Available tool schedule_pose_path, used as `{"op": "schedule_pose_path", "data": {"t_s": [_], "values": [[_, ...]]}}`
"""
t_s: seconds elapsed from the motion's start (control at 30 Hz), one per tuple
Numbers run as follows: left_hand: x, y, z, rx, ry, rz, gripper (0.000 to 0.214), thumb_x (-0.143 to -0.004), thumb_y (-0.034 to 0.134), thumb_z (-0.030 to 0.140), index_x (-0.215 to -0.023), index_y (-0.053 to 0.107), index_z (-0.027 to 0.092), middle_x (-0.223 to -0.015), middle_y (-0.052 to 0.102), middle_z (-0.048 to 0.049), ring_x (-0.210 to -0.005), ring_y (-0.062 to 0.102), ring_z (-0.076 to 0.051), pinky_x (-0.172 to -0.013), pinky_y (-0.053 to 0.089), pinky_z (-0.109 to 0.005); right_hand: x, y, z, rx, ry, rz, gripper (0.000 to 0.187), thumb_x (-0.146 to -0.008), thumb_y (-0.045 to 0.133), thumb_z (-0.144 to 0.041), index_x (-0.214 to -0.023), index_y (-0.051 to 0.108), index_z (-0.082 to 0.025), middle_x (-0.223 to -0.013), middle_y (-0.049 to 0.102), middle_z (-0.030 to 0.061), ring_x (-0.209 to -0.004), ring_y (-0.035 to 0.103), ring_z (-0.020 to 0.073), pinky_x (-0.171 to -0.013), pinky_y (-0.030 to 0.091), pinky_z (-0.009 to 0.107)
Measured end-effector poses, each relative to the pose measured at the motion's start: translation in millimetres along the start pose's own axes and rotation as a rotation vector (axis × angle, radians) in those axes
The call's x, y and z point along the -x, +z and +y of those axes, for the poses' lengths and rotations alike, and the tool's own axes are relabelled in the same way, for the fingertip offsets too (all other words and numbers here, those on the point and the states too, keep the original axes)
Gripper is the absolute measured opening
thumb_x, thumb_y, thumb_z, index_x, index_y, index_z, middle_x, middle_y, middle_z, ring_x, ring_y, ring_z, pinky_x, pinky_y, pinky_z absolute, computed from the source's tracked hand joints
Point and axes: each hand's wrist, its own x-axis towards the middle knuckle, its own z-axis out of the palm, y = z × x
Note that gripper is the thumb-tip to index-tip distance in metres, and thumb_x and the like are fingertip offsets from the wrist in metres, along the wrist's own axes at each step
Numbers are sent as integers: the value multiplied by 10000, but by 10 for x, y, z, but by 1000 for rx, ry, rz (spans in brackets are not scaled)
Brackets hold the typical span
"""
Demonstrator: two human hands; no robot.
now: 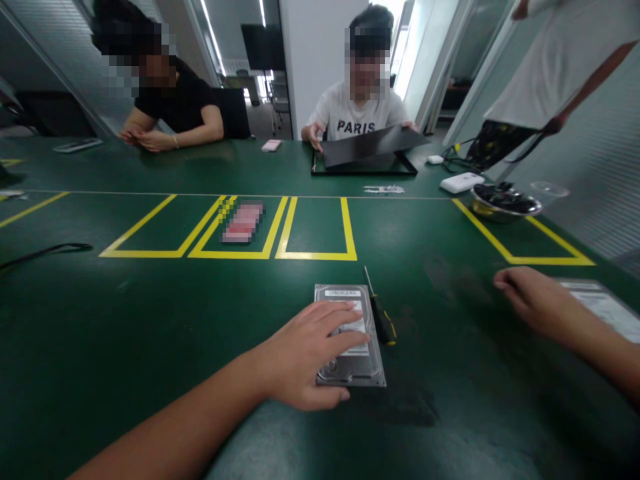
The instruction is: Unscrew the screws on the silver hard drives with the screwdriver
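Observation:
My left hand (pixel 313 350) lies over a silver hard drive (pixel 357 370) with its fingers spread across the label. The thumb is near the drive's front edge. Along the drive's right side rests a screwdriver (pixel 383 320) with a black and yellow handle, its shaft pointing away from me. My right hand (pixel 533 297) is over the table at the right, its fingers curled in. Whatever those fingers may hold is hidden. Just beyond that wrist is a second flat item with a white label (pixel 607 307), partly covered by my forearm.
Yellow tape boxes mark the green table (pixel 225 320); one frames a pixelated pink item (pixel 243 223). A metal bowl of dark parts (pixel 505 200) stands at the far right, near a white device (pixel 461 182). Across the table, a person holds a dark panel (pixel 373 145); another sits left.

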Motion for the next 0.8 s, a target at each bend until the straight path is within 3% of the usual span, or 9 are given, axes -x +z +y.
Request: {"op": "schedule_pose_path", "data": {"t_s": [0.2,0.23,0.3,0.37,0.47,0.53,0.8], "values": [[-6,-27,18,12,29,40,742,-778,696,505,-1418,461,213,-1508,449,-165,-1410,392,-373,-1161,310,-576,189,55,-1310,-380,-159,-57,262,-986,377,-416,-938,541,-218,-848,612,35,-776,586,166,-709,482,277],[-5,-24,19,30,45,63,751,-779,696,531,-1412,459,201,-1489,465,-173,-1395,410,-373,-1158,318,-574,247,61,-1519,-564,-160,-83,256,-973,415,-427,-916,545,-214,-819,596,23,-750,568,161,-687,474,276],[1,-6,16,89,69,155,730,-787,694,544,-1369,468,167,-1407,524,-186,-1326,479,-355,-1134,365,-548,355,74,-1881,-861,-134,-177,232,-953,464,-407,-869,542,-206,-774,563,3,-709,533,146,-655,460,264],[13,29,6,134,59,320,570,-823,683,460,-1266,503,150,-1240,598,-169,-1178,569,-305,-1040,465,-489,433,101,-2143,-1046,-98,-233,211,-947,482,-385,-865,537,-198,-785,555,1,-691,508,132,-625,439,251],[35,85,-11,86,-16,603,297,-870,659,265,-1117,535,157,-1007,629,-107,-944,606,-223,-835,538,-377,489,174,-2334,-1118,-93,-265,193,-946,491,-350,-848,536,-190,-778,525,-7,-673,467,118,-604,402,239],[41,106,-15,27,-37,721,257,-867,675,186,-1092,554,152,-959,635,-89,-891,604,-198,-786,538,-341,507,232,-2357,-1126,-101,-273,191,-948,489,-335,-839,541,-186,-764,509,-12,-665,446,114,-601,384,239],[-22,121,79,-38,74,732,186,-861,686,69,-1037,646,118,-925,692,-75,-856,649,-167,-784,562,-312,593,322,-2311,-1252,-114,-326,209,-942,529,-368,-850,555,-182,-826,565,10,-762,513,134,-701,428,264]]}}
